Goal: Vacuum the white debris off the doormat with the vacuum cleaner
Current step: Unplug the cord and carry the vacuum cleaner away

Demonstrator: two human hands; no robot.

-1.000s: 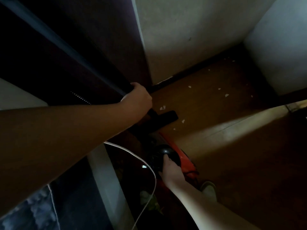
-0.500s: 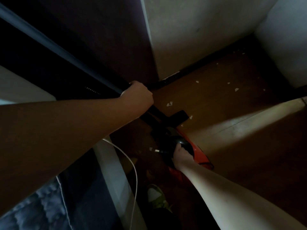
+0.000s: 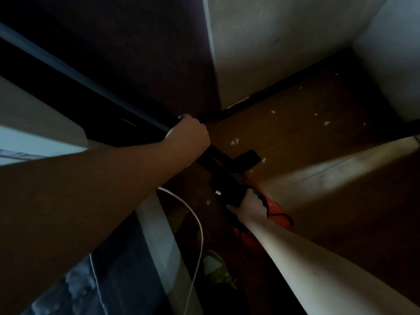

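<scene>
vacuum cleaner [image 3: 236, 187] lost in shadow, debris [image 3: 235, 141] tiny

Home entryway: wood floor [image 3: 295, 142], white walls [image 3: 272, 46], sneaker [image 3: 213, 267].

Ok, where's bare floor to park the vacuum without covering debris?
Free: the sunlit floor strip right of the vacuum cleaner. Crowded: the doormat with white debris, and the dark gap near the white cord and shoe.

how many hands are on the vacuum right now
2. The left hand grips the dark wand up high; the right hand holds the handle on the red vacuum body lower down, near the floor.
</scene>
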